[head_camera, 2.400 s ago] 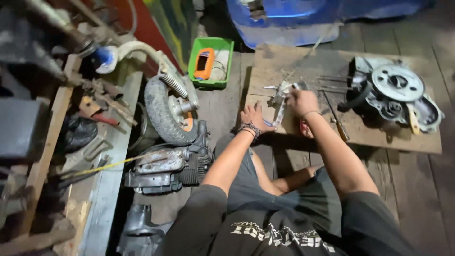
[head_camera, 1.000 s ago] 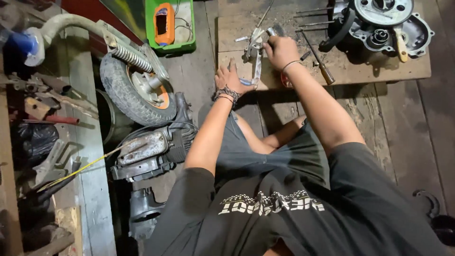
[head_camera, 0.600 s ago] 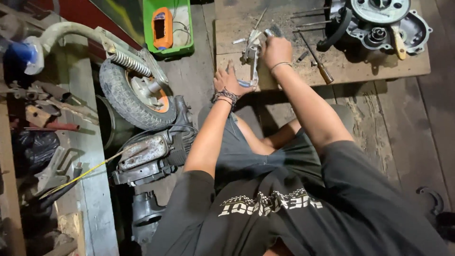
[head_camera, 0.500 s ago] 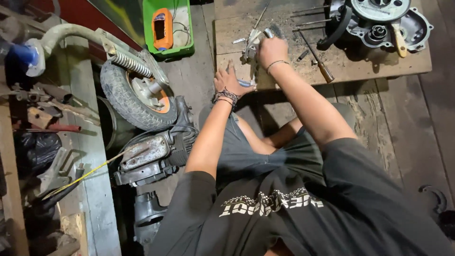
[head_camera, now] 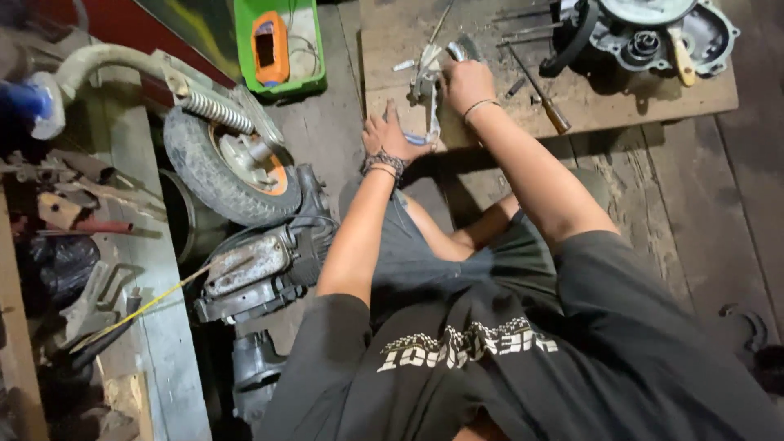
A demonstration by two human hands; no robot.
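Observation:
My left hand [head_camera: 390,135], with a beaded bracelet on the wrist, lies palm down with fingers apart on the near edge of a wooden board [head_camera: 621,96]. Its fingertips touch the lower end of a thin metal part [head_camera: 428,82] that stands on the board. My right hand [head_camera: 465,82] is closed around a shiny metal tool [head_camera: 457,51] at the top of that part. A thin band sits on my right wrist. What lies under the right palm is hidden.
A motor engine case [head_camera: 653,33] sits at the board's far right, with a wooden-handled screwdriver [head_camera: 545,102] and loose rods beside it. A green tray [head_camera: 282,45] holds an orange meter. A small wheel with spring [head_camera: 229,167], engine parts [head_camera: 253,273] and a cluttered tool shelf [head_camera: 73,245] fill the left.
My right hand has shifted slightly up along the metal part. My left hand stays pressed on the board's edge. My head has dipped closer to the work.

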